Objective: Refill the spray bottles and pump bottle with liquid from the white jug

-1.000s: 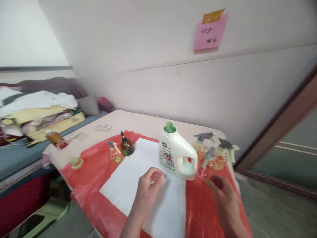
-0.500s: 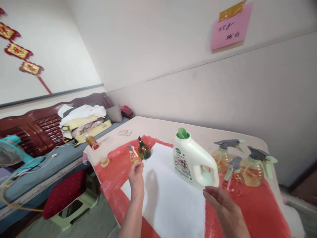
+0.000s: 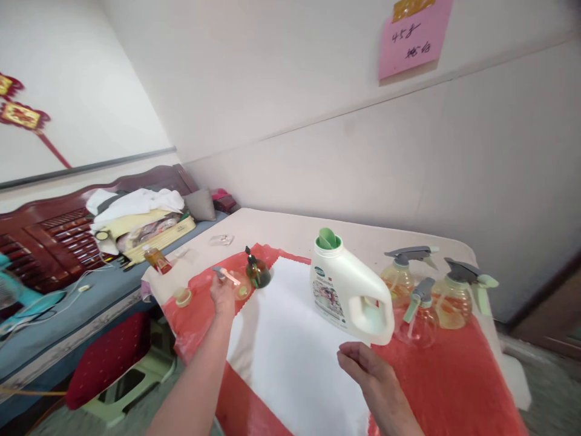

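Note:
At the left of the table, my left hand (image 3: 222, 295) grips a small clear spray bottle (image 3: 241, 289) near its grey trigger head; the bottle is tilted over. Just beside it stands a dark green pump bottle (image 3: 258, 274) with a black top. A white detergent jug (image 3: 331, 284), with a green spout and no cap on it, stands upright on the white sheet (image 3: 290, 363). My right hand (image 3: 370, 372) hovers in front of the jug's base, empty, its fingers loosely bent and the thumb apart from them.
Several clear spray bottles (image 3: 454, 300) stand at the right on red plastic film (image 3: 436, 381). A pale round cap (image 3: 182, 297) and an amber bottle (image 3: 157, 260) lie at the table's left. A red-topped stool (image 3: 111, 357) stands beside the table, near a teal fan (image 3: 27, 303).
My left hand has moved left and taken hold of the small spray bottle, which now leans. My right hand has shifted left along the jug's front. The view has turned slightly right.

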Demonstrator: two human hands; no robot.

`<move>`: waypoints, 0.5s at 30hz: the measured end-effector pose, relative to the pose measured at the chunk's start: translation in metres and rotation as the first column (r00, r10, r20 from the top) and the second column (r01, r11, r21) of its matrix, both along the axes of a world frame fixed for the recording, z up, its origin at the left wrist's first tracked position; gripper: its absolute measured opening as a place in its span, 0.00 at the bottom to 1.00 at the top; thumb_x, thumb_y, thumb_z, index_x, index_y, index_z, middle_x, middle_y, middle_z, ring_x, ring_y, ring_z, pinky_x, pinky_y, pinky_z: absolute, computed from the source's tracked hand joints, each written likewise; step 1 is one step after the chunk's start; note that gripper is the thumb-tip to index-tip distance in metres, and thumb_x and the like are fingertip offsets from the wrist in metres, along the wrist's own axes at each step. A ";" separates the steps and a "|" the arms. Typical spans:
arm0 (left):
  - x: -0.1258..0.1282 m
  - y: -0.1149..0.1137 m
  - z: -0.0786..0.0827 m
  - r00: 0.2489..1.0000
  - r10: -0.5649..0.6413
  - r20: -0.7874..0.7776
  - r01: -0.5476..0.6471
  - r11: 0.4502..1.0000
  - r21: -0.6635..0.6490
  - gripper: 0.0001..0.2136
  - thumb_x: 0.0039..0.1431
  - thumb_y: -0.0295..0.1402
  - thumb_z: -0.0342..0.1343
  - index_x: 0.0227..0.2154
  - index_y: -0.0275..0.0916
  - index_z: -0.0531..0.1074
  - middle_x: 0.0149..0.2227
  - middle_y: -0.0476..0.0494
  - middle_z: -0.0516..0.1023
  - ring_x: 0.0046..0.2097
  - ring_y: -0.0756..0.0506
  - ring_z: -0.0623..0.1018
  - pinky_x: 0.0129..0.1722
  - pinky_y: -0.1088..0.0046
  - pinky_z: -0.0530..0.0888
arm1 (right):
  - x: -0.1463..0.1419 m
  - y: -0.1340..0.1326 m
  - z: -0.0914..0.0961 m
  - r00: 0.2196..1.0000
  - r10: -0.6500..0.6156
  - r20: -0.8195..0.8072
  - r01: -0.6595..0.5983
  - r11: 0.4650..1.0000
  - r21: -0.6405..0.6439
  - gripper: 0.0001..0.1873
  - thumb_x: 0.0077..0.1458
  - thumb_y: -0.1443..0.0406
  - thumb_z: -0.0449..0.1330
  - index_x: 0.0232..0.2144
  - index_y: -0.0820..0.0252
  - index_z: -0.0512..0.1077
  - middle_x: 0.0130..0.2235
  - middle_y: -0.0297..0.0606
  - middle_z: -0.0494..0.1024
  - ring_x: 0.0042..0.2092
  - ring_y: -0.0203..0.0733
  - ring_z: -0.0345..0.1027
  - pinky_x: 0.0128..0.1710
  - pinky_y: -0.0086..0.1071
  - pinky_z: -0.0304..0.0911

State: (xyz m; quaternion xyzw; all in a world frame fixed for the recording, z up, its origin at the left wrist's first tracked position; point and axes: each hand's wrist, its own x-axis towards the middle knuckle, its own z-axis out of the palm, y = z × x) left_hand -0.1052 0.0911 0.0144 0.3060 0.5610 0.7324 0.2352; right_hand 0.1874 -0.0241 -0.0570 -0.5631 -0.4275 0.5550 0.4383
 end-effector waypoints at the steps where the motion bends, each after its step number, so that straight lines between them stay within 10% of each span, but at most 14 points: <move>1: 0.004 -0.008 0.001 1.000 -0.010 0.020 0.010 1.000 -0.005 0.16 0.61 0.38 0.57 0.49 0.36 0.70 0.49 0.39 0.73 0.47 0.42 0.75 0.45 0.58 0.74 | -0.003 -0.002 0.001 0.999 0.033 -0.043 -0.035 0.999 -0.034 0.20 0.45 0.47 0.62 0.31 0.56 0.73 0.34 0.36 0.78 0.42 0.48 0.70 0.44 0.38 0.62; 5: 0.048 -0.053 0.008 0.950 -0.278 0.143 0.281 0.960 0.003 0.16 0.50 0.42 0.66 0.37 0.37 0.75 0.42 0.39 0.78 0.45 0.40 0.78 0.44 0.61 0.74 | -0.013 -0.011 0.011 0.897 0.018 -0.442 -0.110 0.977 -0.182 0.25 0.49 0.44 0.61 0.39 0.57 0.72 0.44 0.41 0.77 0.47 0.47 0.71 0.49 0.39 0.63; 10: 0.129 -0.100 0.006 0.658 -0.637 0.401 0.650 0.750 0.125 0.11 0.50 0.37 0.66 0.35 0.40 0.75 0.43 0.41 0.78 0.52 0.38 0.76 0.50 0.61 0.70 | -0.012 -0.021 0.032 0.496 0.012 -0.868 -0.250 0.960 -0.129 0.32 0.55 0.42 0.55 0.54 0.52 0.63 0.49 0.43 0.75 0.44 0.47 0.74 0.38 0.36 0.69; 15: 0.151 -0.106 -0.003 0.649 -0.598 0.471 0.639 0.764 0.090 0.12 0.54 0.43 0.61 0.30 0.39 0.71 0.40 0.39 0.80 0.45 0.41 0.78 0.46 0.63 0.71 | -0.011 -0.025 0.034 0.583 -0.023 -0.812 -0.235 0.952 -0.195 0.29 0.57 0.45 0.53 0.50 0.60 0.64 0.35 0.42 0.77 0.28 0.40 0.73 0.24 0.26 0.63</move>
